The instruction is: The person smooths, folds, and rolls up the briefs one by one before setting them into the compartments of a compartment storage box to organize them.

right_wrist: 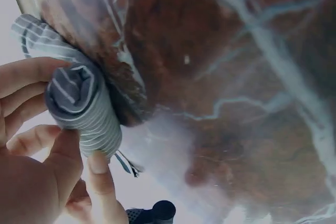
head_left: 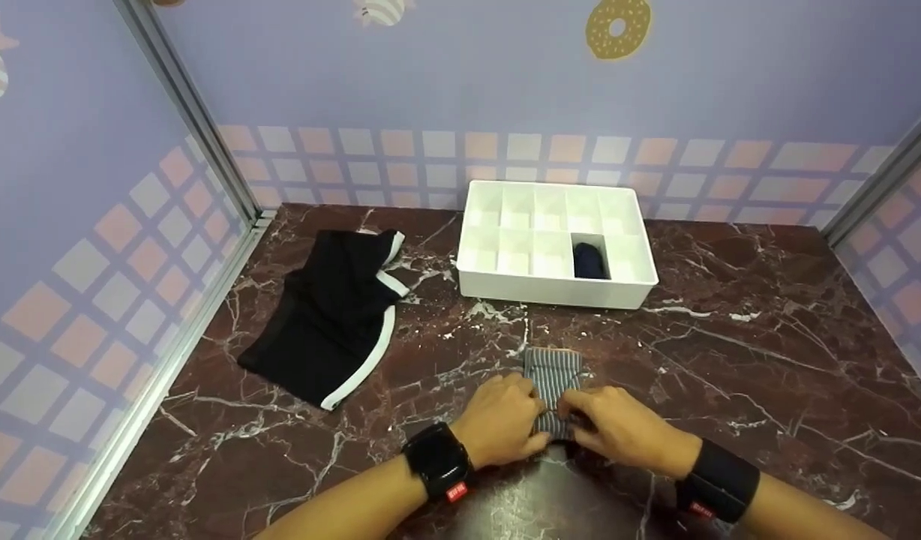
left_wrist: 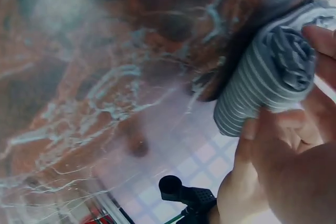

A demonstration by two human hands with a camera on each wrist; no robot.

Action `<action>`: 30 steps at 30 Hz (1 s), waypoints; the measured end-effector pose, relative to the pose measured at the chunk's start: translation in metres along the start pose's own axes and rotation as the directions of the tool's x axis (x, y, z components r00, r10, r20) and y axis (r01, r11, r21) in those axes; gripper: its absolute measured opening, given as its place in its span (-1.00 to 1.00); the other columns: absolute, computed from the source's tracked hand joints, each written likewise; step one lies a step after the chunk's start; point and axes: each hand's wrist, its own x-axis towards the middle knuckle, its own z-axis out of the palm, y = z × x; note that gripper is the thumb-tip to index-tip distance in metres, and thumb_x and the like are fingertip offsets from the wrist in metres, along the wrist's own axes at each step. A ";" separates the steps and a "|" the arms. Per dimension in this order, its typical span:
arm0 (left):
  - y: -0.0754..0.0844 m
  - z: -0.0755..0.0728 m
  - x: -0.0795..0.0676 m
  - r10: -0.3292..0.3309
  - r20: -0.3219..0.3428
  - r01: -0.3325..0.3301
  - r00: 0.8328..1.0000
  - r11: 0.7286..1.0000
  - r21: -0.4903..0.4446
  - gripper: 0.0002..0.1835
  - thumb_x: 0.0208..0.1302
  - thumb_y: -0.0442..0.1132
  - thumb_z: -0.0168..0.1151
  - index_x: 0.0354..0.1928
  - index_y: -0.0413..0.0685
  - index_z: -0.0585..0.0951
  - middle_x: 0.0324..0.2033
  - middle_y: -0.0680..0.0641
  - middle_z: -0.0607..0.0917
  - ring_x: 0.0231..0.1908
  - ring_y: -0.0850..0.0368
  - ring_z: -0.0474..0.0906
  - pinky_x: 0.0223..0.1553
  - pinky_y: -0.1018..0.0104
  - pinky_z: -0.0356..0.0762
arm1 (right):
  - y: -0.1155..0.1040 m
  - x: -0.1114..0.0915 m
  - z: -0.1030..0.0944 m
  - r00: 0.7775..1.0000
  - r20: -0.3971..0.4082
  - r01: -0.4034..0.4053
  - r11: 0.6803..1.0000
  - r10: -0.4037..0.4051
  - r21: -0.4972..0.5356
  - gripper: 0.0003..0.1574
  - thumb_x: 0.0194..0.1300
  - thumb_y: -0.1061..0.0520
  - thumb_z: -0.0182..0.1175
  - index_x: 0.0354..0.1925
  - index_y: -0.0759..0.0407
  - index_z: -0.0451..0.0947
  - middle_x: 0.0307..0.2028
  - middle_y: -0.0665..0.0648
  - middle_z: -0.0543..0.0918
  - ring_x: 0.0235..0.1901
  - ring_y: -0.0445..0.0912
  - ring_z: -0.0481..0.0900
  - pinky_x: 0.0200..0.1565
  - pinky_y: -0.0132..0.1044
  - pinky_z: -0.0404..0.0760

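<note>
A grey-and-white striped cloth (head_left: 553, 369) lies on the marble-look table, its near part rolled into a thick cylinder and its far part still flat. My left hand (head_left: 502, 420) grips one end of the roll, thumb on the near side and fingers over it. At the other end, my right hand (head_left: 629, 429) holds the roll the same way. Both wrist views show the spiral end of the rolled cloth (left_wrist: 289, 61) (right_wrist: 97, 116) between thumb and fingers. Exactly what kind of garment it is I cannot tell.
Beyond the hands stands a white divided box (head_left: 550, 289), with a dark navy rolled cloth (head_left: 588, 261) in one front compartment. A black garment with white trim (head_left: 333, 315) is spread out on the left. Patterned walls (head_left: 430, 90) enclose the table at the back and sides.
</note>
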 end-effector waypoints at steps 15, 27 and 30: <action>-0.002 -0.003 0.012 -0.146 -0.054 0.147 0.988 0.989 0.014 -0.67 0.12 0.15 0.13 -0.31 0.07 0.55 -0.61 0.09 0.60 -0.57 0.23 0.48 -0.45 0.36 0.27 | 0.001 0.003 0.014 0.954 -0.198 0.132 0.909 -0.224 -0.395 -0.68 -0.04 0.10 0.36 -0.26 0.20 0.64 -0.35 0.08 0.62 -0.36 -0.06 0.55 -0.30 -0.18 0.59; 0.003 0.003 0.007 -0.053 -0.088 0.073 0.995 0.969 0.236 -0.61 -0.02 0.07 0.30 -0.24 -0.06 0.63 -0.30 -0.03 0.58 -0.27 0.09 0.47 -0.18 0.24 0.44 | 0.005 0.005 0.017 0.981 -0.127 0.091 0.926 -0.147 -0.366 -0.53 -0.05 0.26 0.26 -0.08 0.31 0.50 -0.27 0.16 0.63 -0.25 0.01 0.56 -0.12 -0.11 0.54; 0.002 0.004 0.005 -0.075 -0.106 0.094 0.991 0.978 0.185 -0.70 0.01 -0.09 0.27 -0.21 -0.05 0.57 -0.36 -0.01 0.62 -0.34 0.11 0.51 -0.22 0.28 0.47 | 0.005 0.005 0.015 0.990 -0.096 0.074 0.954 -0.106 -0.290 -0.47 -0.02 0.26 0.21 0.00 0.29 0.40 -0.21 0.17 0.62 -0.21 0.00 0.58 -0.08 -0.13 0.54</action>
